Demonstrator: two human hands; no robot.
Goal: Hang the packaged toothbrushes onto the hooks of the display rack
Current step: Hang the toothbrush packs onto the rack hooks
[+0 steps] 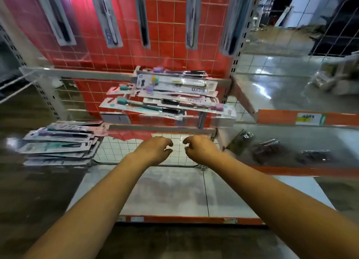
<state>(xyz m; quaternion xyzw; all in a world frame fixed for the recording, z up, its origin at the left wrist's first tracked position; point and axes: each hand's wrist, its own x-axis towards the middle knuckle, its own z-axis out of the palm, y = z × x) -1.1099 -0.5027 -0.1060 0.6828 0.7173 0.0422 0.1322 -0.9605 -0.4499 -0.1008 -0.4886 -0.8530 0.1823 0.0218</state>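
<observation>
A loose pile of packaged toothbrushes [167, 95] lies on a clear shelf in front of the red grid rack [167, 26]. A second stack of packs [60, 142] sits lower at the left. Several packs [110, 20] hang from hooks along the rack's top. My left hand [155, 149] and my right hand [200, 147] reach forward side by side below the pile, fingers loosely curled, holding nothing and touching no pack.
A white shelf with an orange front edge [190, 219] lies under my arms. To the right, another orange-edged shelf [303, 119] carries dark small packets [272, 152]. A perforated metal upright [233, 68] bounds the rack on the right.
</observation>
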